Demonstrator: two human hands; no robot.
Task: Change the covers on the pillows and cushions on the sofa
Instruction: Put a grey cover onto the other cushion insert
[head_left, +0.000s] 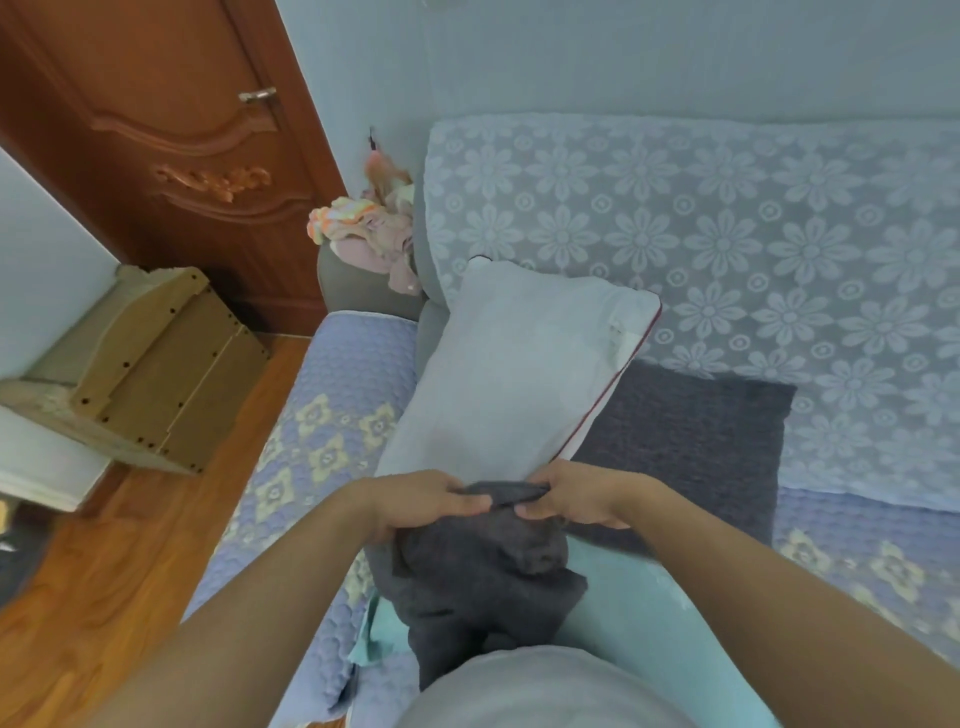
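A bare white pillow with a red piped edge lies tilted on the sofa seat, its far end leaning on the backrest. A dark grey cover is bunched at its near end. My left hand and my right hand each pinch the cover's top edge, close together, right at the pillow's near end. A dark grey cushion lies flat on the seat to the right of the pillow. A light teal cloth lies under the bunched cover.
The sofa wears a blue floral lace throw on its back and a quilted blue cover on the left arm. Pink and orange clothes sit at the arm's far end. A wooden unit and a brown door are at left.
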